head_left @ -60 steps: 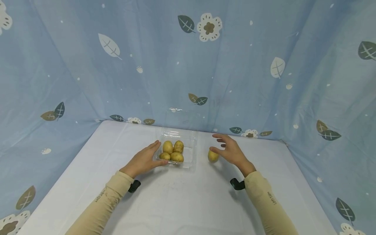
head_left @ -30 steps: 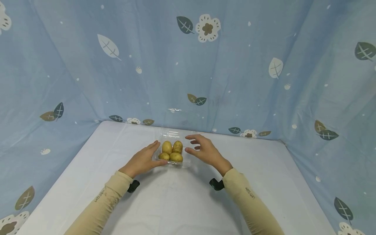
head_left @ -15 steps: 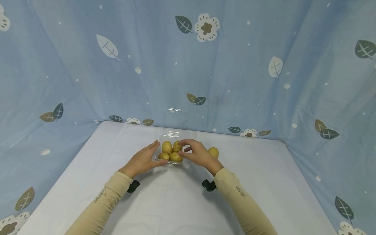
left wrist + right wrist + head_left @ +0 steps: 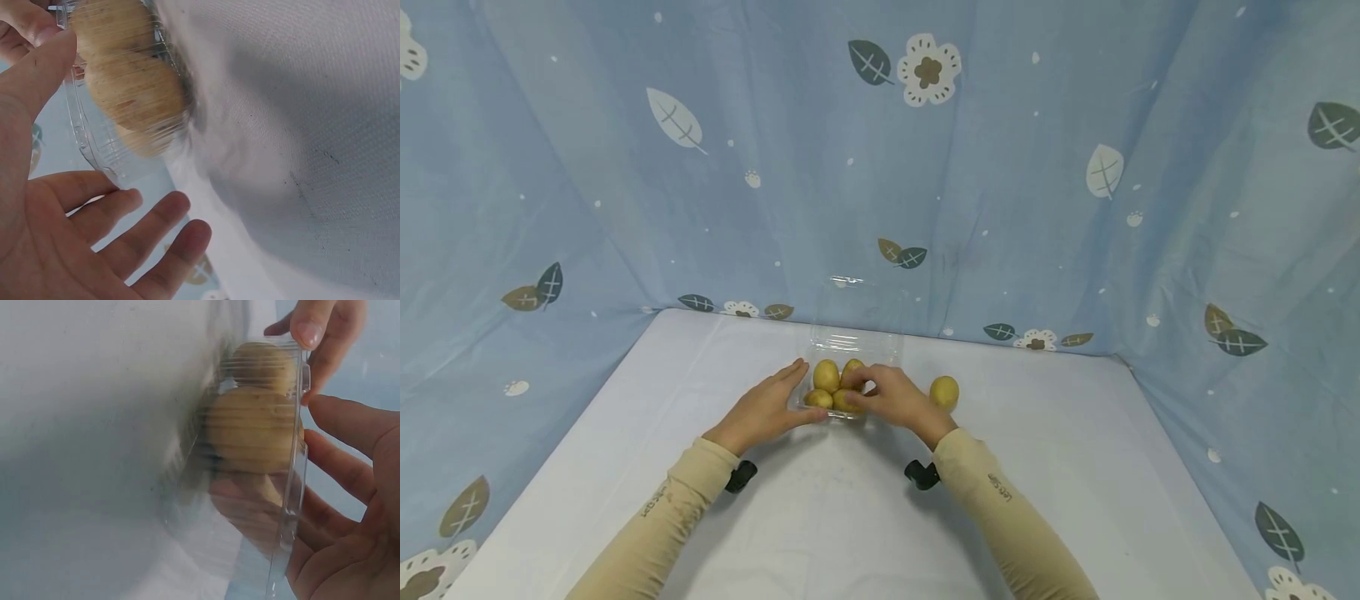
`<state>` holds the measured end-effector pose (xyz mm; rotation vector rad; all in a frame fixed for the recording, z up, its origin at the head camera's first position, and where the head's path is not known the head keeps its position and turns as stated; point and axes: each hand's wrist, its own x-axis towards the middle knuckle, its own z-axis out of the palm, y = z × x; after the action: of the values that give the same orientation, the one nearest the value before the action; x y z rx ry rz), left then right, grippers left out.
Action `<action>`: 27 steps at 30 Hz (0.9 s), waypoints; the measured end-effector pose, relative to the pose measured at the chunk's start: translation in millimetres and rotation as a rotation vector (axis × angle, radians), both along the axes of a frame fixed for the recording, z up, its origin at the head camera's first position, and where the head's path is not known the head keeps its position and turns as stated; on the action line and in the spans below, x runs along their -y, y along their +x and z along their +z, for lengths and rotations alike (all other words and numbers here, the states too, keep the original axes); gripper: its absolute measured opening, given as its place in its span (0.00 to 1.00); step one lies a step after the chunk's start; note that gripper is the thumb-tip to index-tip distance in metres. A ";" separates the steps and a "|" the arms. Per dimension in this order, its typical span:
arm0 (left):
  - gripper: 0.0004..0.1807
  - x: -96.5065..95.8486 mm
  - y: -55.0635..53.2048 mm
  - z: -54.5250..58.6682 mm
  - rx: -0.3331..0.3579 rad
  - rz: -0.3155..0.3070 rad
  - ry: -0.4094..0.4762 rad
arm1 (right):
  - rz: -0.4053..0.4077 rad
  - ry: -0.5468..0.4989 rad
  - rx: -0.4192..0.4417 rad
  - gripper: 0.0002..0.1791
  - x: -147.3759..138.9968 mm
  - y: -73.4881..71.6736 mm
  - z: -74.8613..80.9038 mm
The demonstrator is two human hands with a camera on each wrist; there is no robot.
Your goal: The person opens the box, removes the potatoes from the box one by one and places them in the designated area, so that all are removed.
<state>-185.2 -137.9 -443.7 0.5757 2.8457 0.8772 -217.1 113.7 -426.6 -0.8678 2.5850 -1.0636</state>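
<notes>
Several potatoes [image 4: 826, 375] sit in a clear plastic clamshell box [image 4: 844, 416], its lid [image 4: 859, 308] raised at the back. My left hand [image 4: 765, 412] rests against the box's left front corner, thumb along the front rim, the other fingers spread by the left side. Reaching in from the right, my right hand [image 4: 891, 397] has its curled fingers and thumb on a potato [image 4: 253, 428] at the right of the group. Its lower fingers show through the plastic in the right wrist view. One loose potato [image 4: 944, 392] lies right of the box, just behind my right wrist.
A white cloth covers the table [image 4: 820, 533]. Blue patterned curtain [image 4: 1015, 208] hangs behind it and at both sides. A black wrist camera [image 4: 741, 476] shows under the left forearm, and another black camera [image 4: 921, 474] under the right.
My right hand has moved left from beside the loose potato into the box, and its fingers have closed in on a potato there. The loose potato and my left hand stay in place.
</notes>
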 end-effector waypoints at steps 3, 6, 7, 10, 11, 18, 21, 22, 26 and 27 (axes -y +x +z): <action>0.56 0.4 -0.3 -1.5 0.002 0.001 0.003 | -0.006 0.016 -0.005 0.14 2.7 0.8 -1.8; 0.57 0.3 -0.2 -2.2 0.002 0.001 0.003 | -0.016 0.026 -0.008 0.14 4.9 1.5 -3.1; 0.56 0.2 -0.1 -2.2 0.001 0.000 0.004 | -0.021 0.028 -0.007 0.14 5.7 1.5 -3.6; 0.56 -0.2 0.4 -1.9 0.001 0.000 0.006 | -0.040 0.037 -0.008 0.14 8.2 2.1 -4.0; 0.56 -0.3 0.5 -1.7 0.000 0.001 0.007 | -0.049 0.041 -0.009 0.14 9.2 2.2 -4.3; 0.56 -0.4 1.3 -1.3 0.000 0.002 0.014 | -0.123 0.052 -0.004 0.15 16.3 4.4 -6.2; 0.55 -0.5 1.8 -1.0 0.003 0.007 0.015 | -0.139 0.043 0.003 0.15 17.5 6.3 -6.2; 0.54 -0.5 2.0 -1.0 0.004 0.008 0.015 | -0.143 0.039 0.004 0.15 17.6 6.7 -6.6; 0.54 -0.5 2.2 -1.0 0.004 0.010 0.014 | -0.160 0.029 0.010 0.15 17.8 8.1 -7.9; 0.54 -0.6 2.2 -0.9 0.004 0.010 0.015 | -0.166 0.028 0.011 0.15 17.8 7.9 -8.4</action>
<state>-183.0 -137.3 -444.6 0.5616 2.8430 0.9004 -209.2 95.9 -435.0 -0.6480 2.6950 -1.0674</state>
